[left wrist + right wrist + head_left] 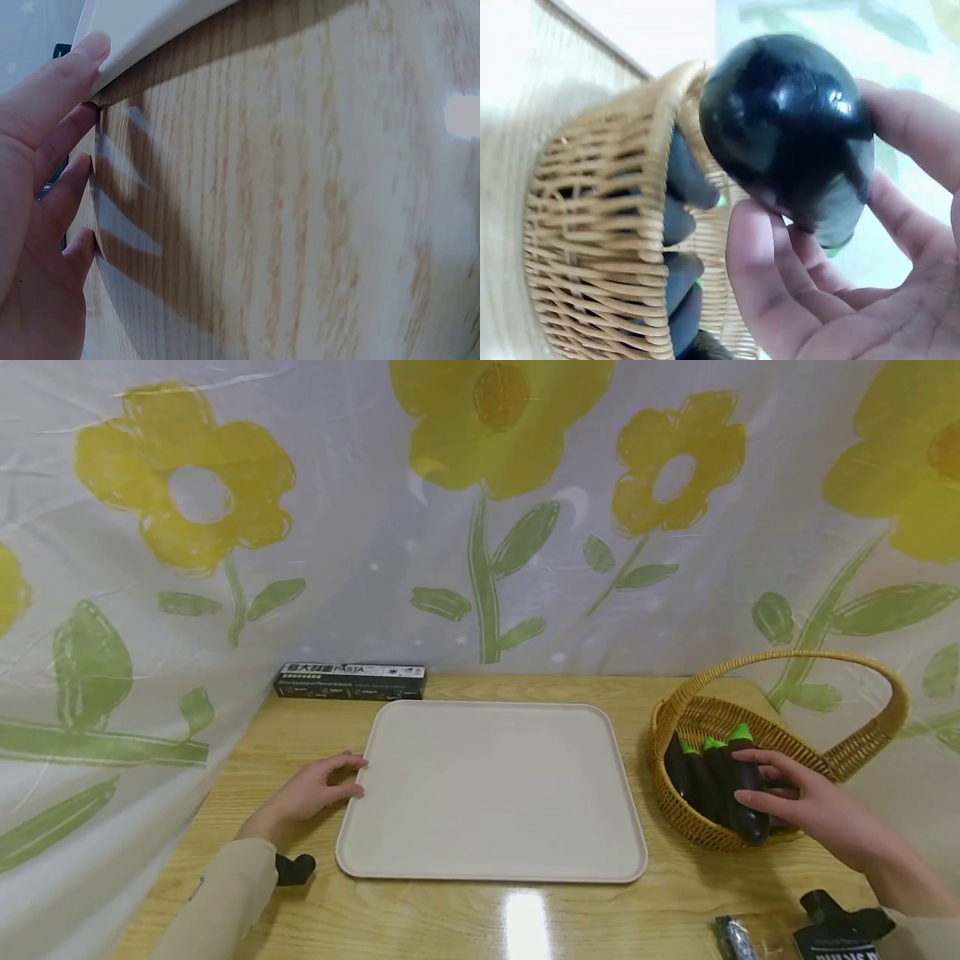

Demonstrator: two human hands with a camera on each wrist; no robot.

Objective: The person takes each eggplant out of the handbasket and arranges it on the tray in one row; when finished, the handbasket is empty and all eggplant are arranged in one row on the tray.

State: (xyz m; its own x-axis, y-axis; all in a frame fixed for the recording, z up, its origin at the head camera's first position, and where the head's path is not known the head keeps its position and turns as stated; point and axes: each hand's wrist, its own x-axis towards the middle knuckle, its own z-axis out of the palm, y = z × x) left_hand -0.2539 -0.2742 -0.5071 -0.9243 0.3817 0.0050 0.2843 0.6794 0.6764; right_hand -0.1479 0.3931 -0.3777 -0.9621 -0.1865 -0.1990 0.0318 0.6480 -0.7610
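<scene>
A dark purple eggplant (746,785) with a green cap is in my right hand (817,806), gripped between thumb and fingers at the basket's right side. Its rounded end faces the camera in the right wrist view, where the eggplant (787,127) is raised past the rim. Several more eggplants (701,781) lie in the wicker basket (686,822). On the left, my left hand (303,789) touches the left edge of a white rectangular tray (491,793) with its fingertips. The left wrist view has the thumb (64,75) at the tray's rim, the other fingers loosely bent.
A black pasta box (348,683) lies behind the tray at the back left. The basket's tall handle (795,654) arches over it. A dark packet (735,937) lies at the front right of the wooden table (420,918). A flowered cloth (360,543) hangs behind.
</scene>
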